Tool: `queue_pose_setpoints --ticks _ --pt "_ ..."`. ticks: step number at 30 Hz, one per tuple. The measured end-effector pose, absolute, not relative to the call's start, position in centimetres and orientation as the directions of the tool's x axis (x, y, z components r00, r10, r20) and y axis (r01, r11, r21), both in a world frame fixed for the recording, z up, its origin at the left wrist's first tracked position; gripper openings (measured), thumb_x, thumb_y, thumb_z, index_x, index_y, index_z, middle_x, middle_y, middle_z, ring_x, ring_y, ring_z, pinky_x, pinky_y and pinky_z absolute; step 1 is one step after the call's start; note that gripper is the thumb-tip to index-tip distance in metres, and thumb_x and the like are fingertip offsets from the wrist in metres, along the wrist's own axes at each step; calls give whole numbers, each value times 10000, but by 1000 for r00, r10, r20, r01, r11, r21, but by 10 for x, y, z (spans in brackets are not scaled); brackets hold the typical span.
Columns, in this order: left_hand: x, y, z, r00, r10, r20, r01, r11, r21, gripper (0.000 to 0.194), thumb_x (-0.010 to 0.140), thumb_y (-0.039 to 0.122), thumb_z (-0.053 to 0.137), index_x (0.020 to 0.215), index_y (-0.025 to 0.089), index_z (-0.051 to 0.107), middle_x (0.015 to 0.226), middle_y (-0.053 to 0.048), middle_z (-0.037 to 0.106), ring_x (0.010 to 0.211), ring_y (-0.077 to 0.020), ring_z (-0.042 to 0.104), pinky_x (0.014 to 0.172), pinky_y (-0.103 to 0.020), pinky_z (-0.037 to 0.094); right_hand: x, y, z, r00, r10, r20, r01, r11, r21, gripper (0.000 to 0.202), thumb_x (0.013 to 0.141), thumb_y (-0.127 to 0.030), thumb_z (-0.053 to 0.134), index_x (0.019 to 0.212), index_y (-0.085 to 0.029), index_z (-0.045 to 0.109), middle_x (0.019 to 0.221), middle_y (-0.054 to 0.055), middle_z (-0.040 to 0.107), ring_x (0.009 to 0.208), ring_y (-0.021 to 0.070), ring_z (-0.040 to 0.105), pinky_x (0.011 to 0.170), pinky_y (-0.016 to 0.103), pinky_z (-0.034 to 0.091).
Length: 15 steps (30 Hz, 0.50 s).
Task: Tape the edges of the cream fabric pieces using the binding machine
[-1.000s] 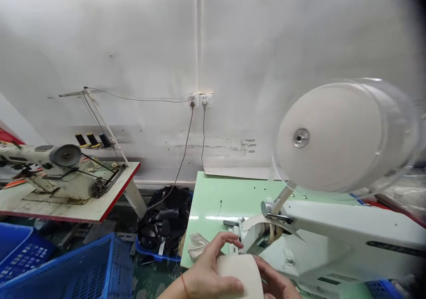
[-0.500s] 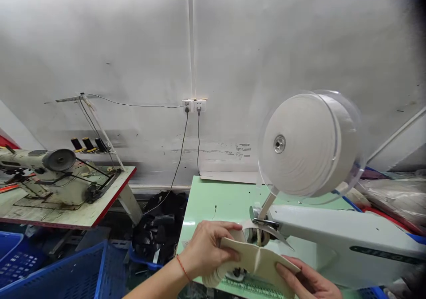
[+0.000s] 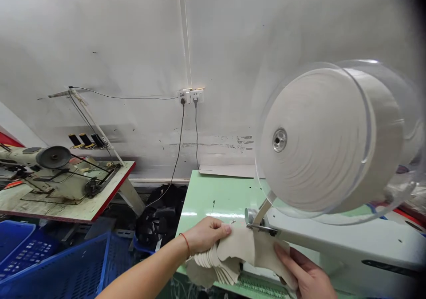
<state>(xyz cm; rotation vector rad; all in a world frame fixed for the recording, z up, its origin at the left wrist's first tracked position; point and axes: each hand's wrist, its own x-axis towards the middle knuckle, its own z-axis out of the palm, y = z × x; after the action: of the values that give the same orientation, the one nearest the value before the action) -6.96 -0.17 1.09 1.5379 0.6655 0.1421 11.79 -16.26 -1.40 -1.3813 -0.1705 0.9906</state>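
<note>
the left hand [image 3: 208, 235] pinches the left end of a cream fabric piece [image 3: 238, 245] with its thumb on top, and the right hand [image 3: 309, 272] grips the other end. the piece spans between them, close to the metal guide [image 3: 262, 229] of the white machine [image 3: 336, 241]. overlapping cream pieces [image 3: 214, 268] hang just below the left hand, at the near edge of the green tabletop [image 3: 208, 192].

The green tabletop [image 3: 216, 190] leaves passage beyond the left hand [image 3: 204, 234]; rightward, the large reel [image 3: 319, 139] and machine arm [image 3: 339, 241] obstruct.
</note>
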Motion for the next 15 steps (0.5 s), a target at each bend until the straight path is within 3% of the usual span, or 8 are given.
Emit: queue_pose_setpoints --ticks 5,9,15 --pt "-67 3 3 837 420 -350 294 193 936 674 597 801 599 696 135 596 666 -1 510 623 -113 422 602 -248 319 120 -159 -13 586 654 -479 -506 -166 -846 492 510 -437 871 912 -179 751 982 96 731 805 272 634 507 275 527" --pt "-66 5 3 833 389 -393 298 283 912 671 562 783 647 730 134 627 690 -15 564 640 -125 483 626 -261 370 121 -155 -12 562 653 -508 -566 -145 -812 516 498 -404 884 950 -202 740 1038 71 719 804 246 618 482 263 510" --pt "-55 11 -5 776 426 -464 305 390 869 703 452 796 690 672 133 608 594 -3 563 525 -112 463 543 -265 348 126 -138 -8 595 615 -517 -625 -51 -779 437 322 -293 932 677 -178 705 588 3 657 511 152 516 411 251 480"
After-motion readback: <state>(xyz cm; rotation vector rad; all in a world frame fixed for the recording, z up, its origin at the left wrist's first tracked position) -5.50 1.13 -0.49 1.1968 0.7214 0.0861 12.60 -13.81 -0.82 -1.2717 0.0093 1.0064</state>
